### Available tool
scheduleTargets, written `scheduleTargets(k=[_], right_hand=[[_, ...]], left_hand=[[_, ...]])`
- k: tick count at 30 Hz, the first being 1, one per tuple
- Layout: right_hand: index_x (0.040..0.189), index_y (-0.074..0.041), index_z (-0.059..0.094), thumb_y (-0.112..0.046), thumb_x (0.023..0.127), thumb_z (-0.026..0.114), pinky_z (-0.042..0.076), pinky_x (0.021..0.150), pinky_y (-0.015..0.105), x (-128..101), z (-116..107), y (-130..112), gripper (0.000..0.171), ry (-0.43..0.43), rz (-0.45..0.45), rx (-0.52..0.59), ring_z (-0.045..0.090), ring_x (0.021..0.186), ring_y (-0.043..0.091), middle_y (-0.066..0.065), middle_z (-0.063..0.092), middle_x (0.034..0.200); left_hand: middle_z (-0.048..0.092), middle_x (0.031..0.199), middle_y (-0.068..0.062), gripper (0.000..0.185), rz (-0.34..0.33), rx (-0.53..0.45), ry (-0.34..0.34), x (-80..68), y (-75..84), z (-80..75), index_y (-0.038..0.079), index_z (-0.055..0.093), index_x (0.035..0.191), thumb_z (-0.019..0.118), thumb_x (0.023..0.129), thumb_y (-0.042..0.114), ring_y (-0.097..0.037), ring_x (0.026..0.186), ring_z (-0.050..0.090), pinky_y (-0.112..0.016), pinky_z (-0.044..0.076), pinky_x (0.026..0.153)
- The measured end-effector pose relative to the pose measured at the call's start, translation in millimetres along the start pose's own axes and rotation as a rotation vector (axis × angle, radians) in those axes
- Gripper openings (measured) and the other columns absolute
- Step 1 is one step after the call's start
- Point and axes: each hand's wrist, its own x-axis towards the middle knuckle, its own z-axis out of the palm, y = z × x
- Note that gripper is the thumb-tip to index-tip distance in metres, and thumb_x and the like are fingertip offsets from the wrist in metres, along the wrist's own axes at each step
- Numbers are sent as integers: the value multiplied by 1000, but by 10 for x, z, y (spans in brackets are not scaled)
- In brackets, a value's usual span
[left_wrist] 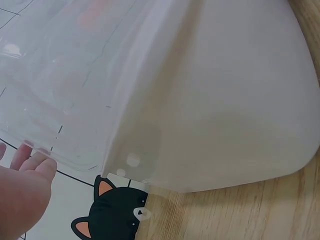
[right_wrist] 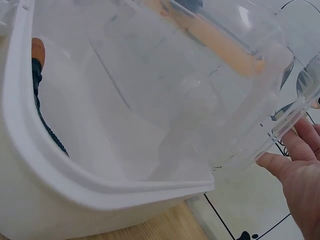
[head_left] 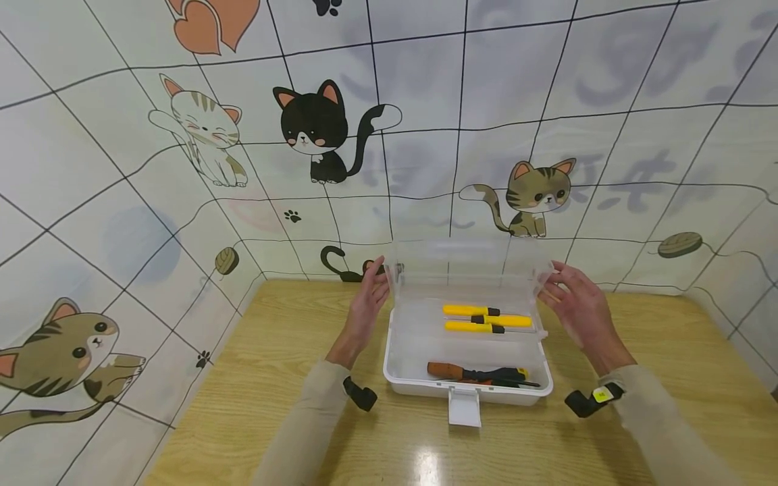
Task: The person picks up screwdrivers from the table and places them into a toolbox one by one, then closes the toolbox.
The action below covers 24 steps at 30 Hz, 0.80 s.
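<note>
A white plastic toolbox (head_left: 401, 374) stands on the wooden table with its clear lid (head_left: 464, 266) raised upright. My left hand (head_left: 372, 291) touches the lid's left edge with straight fingers (left_wrist: 31, 159). My right hand (head_left: 562, 290) touches the right edge, its thumb and fingers (right_wrist: 292, 150) at the lid's corner (right_wrist: 285, 115). Inside lie yellow-handled screwdrivers (head_left: 486, 318) at the back and an orange-and-black-handled screwdriver (head_left: 474, 372) at the front. The left wrist view shows the box's white outer wall (left_wrist: 225, 100), the right wrist view its rim (right_wrist: 75, 180).
The box's white latch (head_left: 464, 407) hangs open over the front wall. The wooden table (head_left: 292, 378) meets walls covered in a cat-print sheet (head_left: 316, 128) behind and at the left. Bare tabletop lies on both sides of the box.
</note>
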Motion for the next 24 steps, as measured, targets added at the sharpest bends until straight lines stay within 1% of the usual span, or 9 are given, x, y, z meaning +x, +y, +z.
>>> scheduleTargets(k=[5, 8, 11, 15, 18, 19, 20, 22, 24], right_hand=[[134, -13, 56, -16, 105, 49, 53, 91, 30, -56, 20, 1, 30, 21, 1, -64, 68, 109, 15, 6, 58, 112], [133, -12, 57, -18, 105, 50, 52, 90, 28, -76, 48, -11, 29, 42, -1, -151, 67, 109, 12, 4, 56, 119], [131, -11, 55, -22, 104, 53, 52, 88, 25, -90, 89, -41, 29, 77, 13, -310, 64, 109, 6, -1, 54, 125], [133, -6, 50, -27, 102, 56, 53, 85, 21, -102, 140, -100, 38, 110, 44, -508, 60, 108, 1, -2, 49, 128], [137, -3, 45, -29, 101, 58, 53, 85, 20, -110, 162, -150, 46, 111, 72, -579, 56, 109, 3, -2, 47, 128], [138, -4, 45, -29, 101, 58, 52, 85, 19, -114, 167, -168, 47, 109, 86, -606, 55, 109, 5, -2, 47, 128], [141, -5, 43, -31, 101, 58, 52, 85, 17, -118, 171, -185, 50, 110, 102, -646, 55, 110, 6, -2, 47, 128], [147, -8, 38, -34, 101, 57, 51, 85, 15, -131, 178, -220, 56, 102, 140, -739, 52, 114, 10, 4, 45, 133], [154, -12, 31, -40, 101, 55, 49, 86, 13, -150, 185, -259, 64, 85, 189, -859, 49, 124, 19, 10, 42, 143]], left_hand=[[33, 142, -27, 61, -7, 26, 22, -39, 5, 12, 15, 19, 159, 22, 106, 45, -40, 142, 33, -47, 18, 121], [36, 139, -27, 60, -8, 44, 28, -63, 11, 13, 14, 19, 159, 22, 106, 43, -40, 140, 36, -47, 19, 120], [38, 139, -28, 60, 1, 62, 24, -88, 11, 11, 13, 18, 158, 22, 105, 42, -40, 139, 37, -47, 20, 120], [36, 143, -25, 60, 0, 69, 17, -117, 0, 6, 16, 17, 158, 25, 105, 43, -38, 142, 35, -47, 19, 120], [32, 148, -22, 61, -9, 66, 13, -132, -4, 4, 19, 16, 159, 28, 105, 44, -36, 144, 33, -46, 19, 121], [31, 150, -22, 61, -10, 66, 11, -138, -4, 4, 18, 15, 159, 27, 105, 44, -37, 145, 32, -46, 19, 121], [29, 152, -22, 61, -14, 73, 9, -146, -3, 5, 18, 14, 159, 26, 105, 44, -37, 145, 32, -46, 19, 121], [27, 154, -22, 61, -22, 81, 6, -165, 3, 5, 17, 13, 160, 24, 105, 42, -38, 145, 31, -47, 19, 121], [25, 156, -22, 62, -33, 95, 5, -186, 12, 10, 16, 11, 160, 22, 105, 42, -40, 145, 30, -48, 19, 120]])
